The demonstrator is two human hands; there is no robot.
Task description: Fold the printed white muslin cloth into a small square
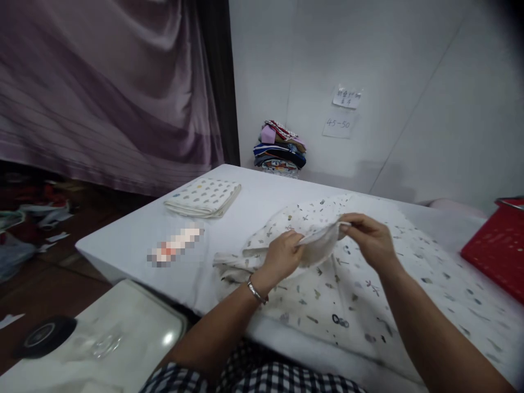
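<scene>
The left grip is closed, fingers curled over the edge of a white printed cloth; the right grip pinches the cloth between thumb and fingertips. A lifted stretch of it spans the gap between the two grips, a plain side showing. The rest lies on the white counter, beneath and beyond both grips and spreading well to the right of the right one. Bunched folds sit just left of the left grip. Farther left, and apart from it, lie a pixelated item and, beyond that, a folded patterned cloth. A fabric stack stands beyond the grips by the wall; a red container is well to their right.
</scene>
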